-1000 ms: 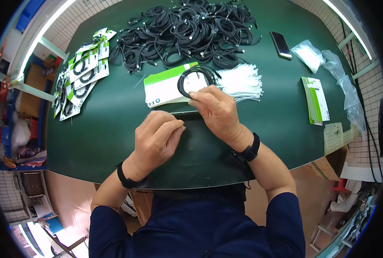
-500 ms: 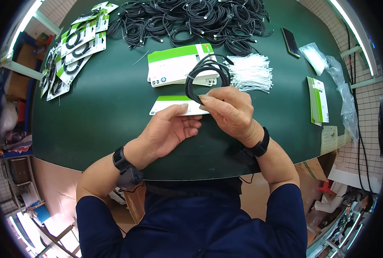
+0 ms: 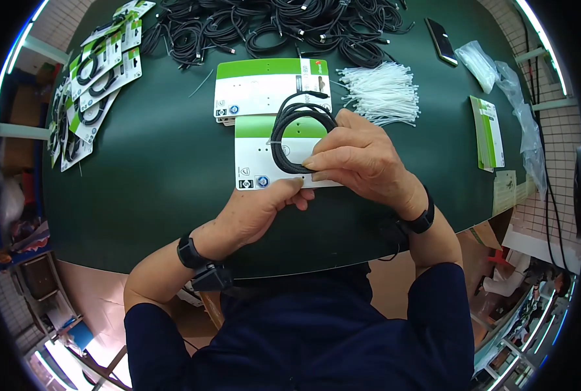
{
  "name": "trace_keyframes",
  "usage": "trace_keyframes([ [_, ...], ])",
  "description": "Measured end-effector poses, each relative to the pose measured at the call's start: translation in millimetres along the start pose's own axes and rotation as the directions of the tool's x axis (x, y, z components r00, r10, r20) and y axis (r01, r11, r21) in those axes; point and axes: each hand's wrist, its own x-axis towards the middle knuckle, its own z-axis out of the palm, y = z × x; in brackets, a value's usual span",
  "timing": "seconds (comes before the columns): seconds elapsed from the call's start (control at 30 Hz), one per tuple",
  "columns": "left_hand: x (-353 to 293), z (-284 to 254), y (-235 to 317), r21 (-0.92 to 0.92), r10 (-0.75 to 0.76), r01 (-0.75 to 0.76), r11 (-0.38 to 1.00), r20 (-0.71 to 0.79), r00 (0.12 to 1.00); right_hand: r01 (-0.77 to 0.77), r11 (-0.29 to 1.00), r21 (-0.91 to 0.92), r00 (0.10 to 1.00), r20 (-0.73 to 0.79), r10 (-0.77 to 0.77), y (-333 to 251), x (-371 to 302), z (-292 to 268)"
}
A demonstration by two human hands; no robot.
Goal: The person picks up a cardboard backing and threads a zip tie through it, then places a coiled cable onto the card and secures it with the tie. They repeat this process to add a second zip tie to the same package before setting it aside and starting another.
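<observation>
Half a second ago the card (image 3: 250, 153) showed only as a slanted sliver; now its green-and-white face is turned up to view, with the black cable coil (image 3: 278, 155) in front of it. The left hand (image 3: 254, 212) grips the card's lower edge, thumb on the face and fingers underneath. The right hand (image 3: 369, 156) pinches the coil's lower right side; whether it also grips the card cannot be told. In the work, this appears to bring cable and card together, though no fastening between them is visible. The stack of cards (image 3: 245, 91) lies just beyond on the tabletop (image 3: 160, 189), beside the white cable ties (image 3: 385, 94).
</observation>
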Motion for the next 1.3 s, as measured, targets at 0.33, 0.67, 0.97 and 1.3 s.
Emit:
trace_keyframes([
  [0.33,-8.0,-3.7,-11.3,0.204,0.247,-0.251,0.946,0.043,0.968,0.002,1.0,0.003,0.999,-0.036,-0.002,-8.9,-5.8,14.7],
  [0.67,-13.5,12.5,0.1,0.162,0.336,-0.341,0.926,0.055,0.94,0.014,1.0,0.008,0.994,-0.11,-0.013,-13.1,-6.5,12.8],
  [0.97,-3.5,22.3,13.4,0.225,0.283,-0.261,0.939,-0.072,0.956,-0.038,0.995,0.092,0.989,-0.137,0.051,-17.4,-5.5,16.6],
  [1.3,14.6,36.5,20.3,0.202,0.361,-0.317,0.927,-0.237,0.902,-0.092,0.99,0.106,0.969,-0.217,0.113,-21.0,-2.6,8.7],
])
